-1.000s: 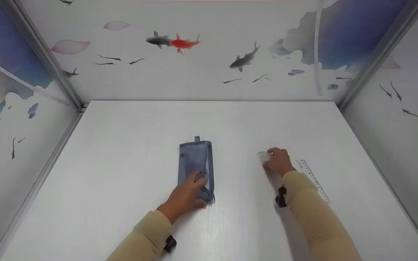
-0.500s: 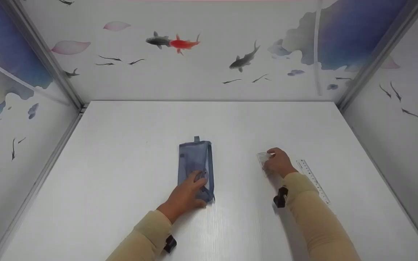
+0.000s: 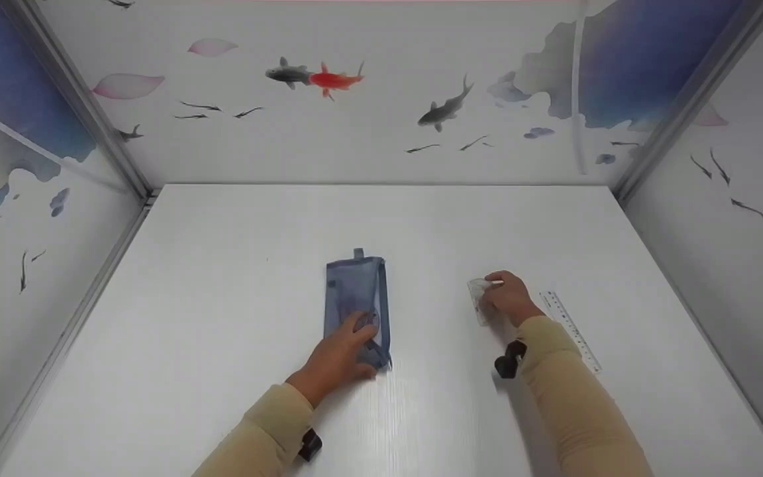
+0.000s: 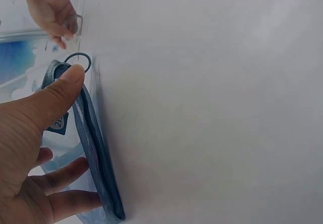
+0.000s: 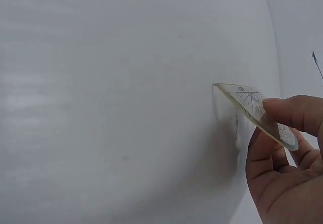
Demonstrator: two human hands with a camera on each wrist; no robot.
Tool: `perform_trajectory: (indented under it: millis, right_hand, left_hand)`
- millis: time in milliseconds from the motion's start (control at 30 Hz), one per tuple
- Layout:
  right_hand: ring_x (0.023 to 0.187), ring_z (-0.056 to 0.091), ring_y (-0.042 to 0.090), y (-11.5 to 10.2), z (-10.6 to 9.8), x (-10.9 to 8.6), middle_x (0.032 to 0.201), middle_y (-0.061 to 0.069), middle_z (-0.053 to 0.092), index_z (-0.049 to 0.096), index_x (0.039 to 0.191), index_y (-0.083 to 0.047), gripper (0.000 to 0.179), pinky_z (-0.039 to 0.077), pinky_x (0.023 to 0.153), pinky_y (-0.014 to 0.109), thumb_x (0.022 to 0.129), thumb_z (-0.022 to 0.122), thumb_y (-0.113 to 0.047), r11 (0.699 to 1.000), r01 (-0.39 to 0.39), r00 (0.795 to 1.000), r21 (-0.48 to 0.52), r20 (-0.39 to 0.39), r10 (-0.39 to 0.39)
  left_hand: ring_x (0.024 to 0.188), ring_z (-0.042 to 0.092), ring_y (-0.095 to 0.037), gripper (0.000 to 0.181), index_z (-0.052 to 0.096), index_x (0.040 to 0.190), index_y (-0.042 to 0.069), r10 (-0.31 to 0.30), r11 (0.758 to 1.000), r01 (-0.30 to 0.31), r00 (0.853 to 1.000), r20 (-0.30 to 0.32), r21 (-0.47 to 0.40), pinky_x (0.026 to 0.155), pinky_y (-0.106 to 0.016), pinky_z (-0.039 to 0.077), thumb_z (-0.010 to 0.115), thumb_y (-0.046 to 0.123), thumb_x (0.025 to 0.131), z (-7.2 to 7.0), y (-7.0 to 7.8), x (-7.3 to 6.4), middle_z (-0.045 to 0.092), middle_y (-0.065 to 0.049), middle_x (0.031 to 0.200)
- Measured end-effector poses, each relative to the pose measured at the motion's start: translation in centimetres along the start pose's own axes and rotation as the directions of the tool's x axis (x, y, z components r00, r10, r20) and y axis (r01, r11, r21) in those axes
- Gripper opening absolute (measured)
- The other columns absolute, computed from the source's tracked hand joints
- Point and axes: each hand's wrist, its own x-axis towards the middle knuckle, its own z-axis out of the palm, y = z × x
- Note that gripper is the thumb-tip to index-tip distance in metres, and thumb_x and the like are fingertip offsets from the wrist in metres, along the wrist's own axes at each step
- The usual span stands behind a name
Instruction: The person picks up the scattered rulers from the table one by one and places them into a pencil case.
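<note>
A blue mesh pencil pouch [image 3: 350, 285] with a dark blue zip edge lies lengthwise at mid-table. My left hand [image 3: 335, 358] grips its near part. In the left wrist view the thumb [image 4: 70, 80] lies over the end by the zip's ring pull, and the spread fingers [image 4: 73, 200] reach to the zip edge. To the right, my right hand [image 3: 510, 297] holds a clear plastic set square [image 5: 247, 100] by one end. The right wrist view shows the thumb [image 5: 290, 110] on its printed face and a finger beneath. Its pointed end sticks out free, tilted above the table.
A clear straight ruler [image 3: 570, 328] lies slantwise on the white table [image 3: 222, 265], just right of my right forearm. White panels with printed fish and blue patches [image 3: 381, 126] enclose the table at the back and both sides.
My right hand has turned slightly at the wrist, so the set square shows more beside the fingers and its wrist camera has swung left. The left hand and pouch stay put.
</note>
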Motion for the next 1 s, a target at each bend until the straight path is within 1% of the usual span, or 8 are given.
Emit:
perform_trajectory:
  millis: [200,400,500,567,700,767,900,1000]
  right_hand:
    - [0.105,0.050,0.027,0.18,0.11,0.03,0.128,0.020,0.050,0.042,0.138,0.000,0.056,0.045,0.086,0.034,0.084,0.057,0.004,0.999,-0.008,1.000,0.049,0.016,0.007]
    - [0.107,0.050,0.026,0.29,0.33,0.13,0.133,0.019,0.048,0.040,0.141,-0.003,0.053,0.044,0.087,0.034,0.090,0.054,-0.003,0.993,-0.041,0.999,0.110,0.025,0.039]
    - [0.106,0.050,0.024,0.42,0.39,0.20,0.134,0.019,0.047,0.038,0.143,-0.004,0.053,0.044,0.084,0.032,0.092,0.053,-0.006,0.990,-0.056,0.998,0.130,0.026,0.053]
    - [0.104,0.050,0.023,0.50,0.42,0.23,0.133,0.018,0.048,0.038,0.143,-0.005,0.053,0.044,0.082,0.031,0.093,0.052,-0.008,0.989,-0.058,0.998,0.137,0.022,0.055]
    - [0.096,0.051,0.020,0.49,0.48,0.16,0.125,0.016,0.051,0.039,0.143,-0.005,0.051,0.044,0.078,0.029,0.093,0.053,-0.009,0.987,-0.049,0.999,0.156,0.008,0.048]
    - [0.095,0.051,0.020,0.45,0.50,0.12,0.122,0.014,0.052,0.039,0.143,-0.006,0.052,0.044,0.078,0.029,0.093,0.054,-0.008,0.981,-0.050,0.999,0.187,0.001,0.051]
    - [0.102,0.051,0.021,0.30,0.61,0.03,0.126,0.015,0.050,0.038,0.144,-0.007,0.054,0.044,0.083,0.031,0.092,0.055,-0.007,0.969,-0.052,0.999,0.240,-0.002,0.054]
    - [0.107,0.050,0.023,0.18,0.72,-0.04,0.131,0.016,0.048,0.037,0.144,-0.007,0.054,0.043,0.087,0.032,0.093,0.055,-0.008,0.966,-0.050,0.999,0.254,-0.005,0.054]
  left_hand:
    - [0.122,0.052,-0.036,0.058,0.053,0.116,0.014,0.001,1.000,-0.001,1.000,-0.005,0.009,0.091,-0.044,0.050,0.084,0.029,0.070,0.10,-0.06,0.01,0.039,-0.018,0.144]
    - [0.120,0.053,-0.036,0.057,0.053,0.115,0.014,0.000,1.000,0.000,1.000,-0.011,0.016,0.090,-0.044,0.051,0.085,0.029,0.070,0.18,-0.09,0.02,0.040,-0.019,0.143]
    - [0.121,0.053,-0.037,0.058,0.053,0.117,0.014,0.001,1.000,-0.001,1.000,-0.012,0.009,0.091,-0.045,0.050,0.085,0.028,0.070,0.16,-0.09,-0.01,0.040,-0.019,0.144]
    - [0.122,0.052,-0.037,0.059,0.053,0.117,0.014,0.003,1.000,-0.003,1.000,-0.013,0.006,0.092,-0.045,0.050,0.085,0.028,0.070,0.18,-0.11,0.00,0.040,-0.019,0.144]
    - [0.121,0.053,-0.037,0.058,0.054,0.116,0.014,0.008,1.000,-0.008,1.000,-0.018,0.006,0.092,-0.045,0.050,0.085,0.029,0.069,0.21,-0.15,0.06,0.040,-0.019,0.143]
    - [0.122,0.052,-0.037,0.060,0.054,0.118,0.014,0.002,1.000,-0.002,1.000,-0.013,0.006,0.092,-0.045,0.049,0.085,0.029,0.069,0.16,-0.11,0.09,0.040,-0.019,0.143]
    - [0.122,0.052,-0.037,0.064,0.054,0.123,0.015,-0.012,1.000,0.012,1.000,0.000,0.005,0.092,-0.045,0.049,0.085,0.029,0.069,0.04,0.01,0.09,0.039,-0.018,0.143]
    - [0.123,0.051,-0.037,0.065,0.053,0.124,0.015,-0.019,1.000,0.019,1.000,0.006,0.005,0.093,-0.046,0.049,0.085,0.029,0.069,0.02,0.06,0.09,0.039,-0.018,0.144]
